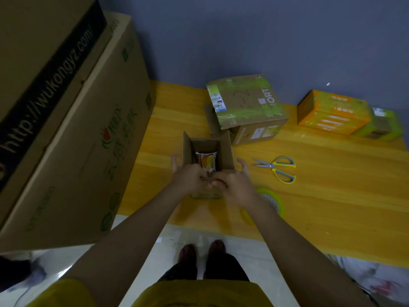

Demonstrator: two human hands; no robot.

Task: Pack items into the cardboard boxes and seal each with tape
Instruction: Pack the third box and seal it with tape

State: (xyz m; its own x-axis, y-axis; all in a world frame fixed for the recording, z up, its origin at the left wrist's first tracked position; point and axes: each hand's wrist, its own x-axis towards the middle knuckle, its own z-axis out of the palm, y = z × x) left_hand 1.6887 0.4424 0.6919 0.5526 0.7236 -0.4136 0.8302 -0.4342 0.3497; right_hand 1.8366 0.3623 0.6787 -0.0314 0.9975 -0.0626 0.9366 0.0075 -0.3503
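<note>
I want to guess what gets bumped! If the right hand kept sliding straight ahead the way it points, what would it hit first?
Probably the open small box's right flap: the right hand points forward along the box, its thumb already beside that flap. Farther on sits the taped box. Depth is hard to judge.

Scissors (276, 168) with yellow-and-grey handles lie flat on the yellow wooden table (332, 207), blades open, pointing toward the table's left side. The table's far edge meets a grey-blue wall (243, 36). Beyond the near edge is a pale floor (163, 247), where two feet (202, 251) stand side by side.
</note>
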